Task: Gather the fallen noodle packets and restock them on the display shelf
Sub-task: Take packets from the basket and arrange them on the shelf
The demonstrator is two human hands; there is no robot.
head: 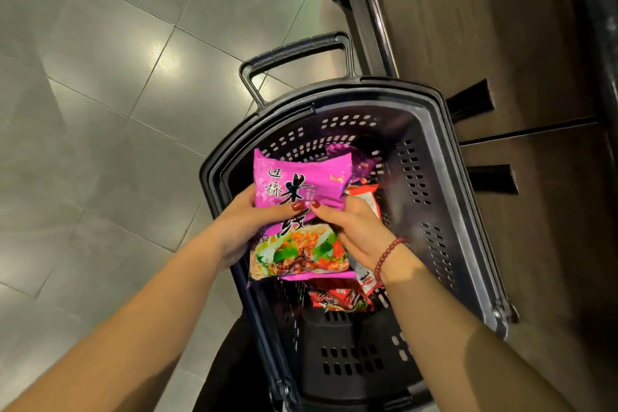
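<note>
dim indoor | glare patches on floor tiles (pixel 174 60) | wide-angle edge bend

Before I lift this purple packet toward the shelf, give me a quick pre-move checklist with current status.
1. Grip on purple packet: ok, left hand and right hand both hold it.
2. Packet free of basket: ok, held above the other contents.
3. Wrapper intact: cannot tell; crumpled, no tear visible.
4. Basket emptied: not ok, red packets and a second purple packet lie inside.
5. Free shelf slot: cannot tell; the dark unit on the right shows no open space.
</note>
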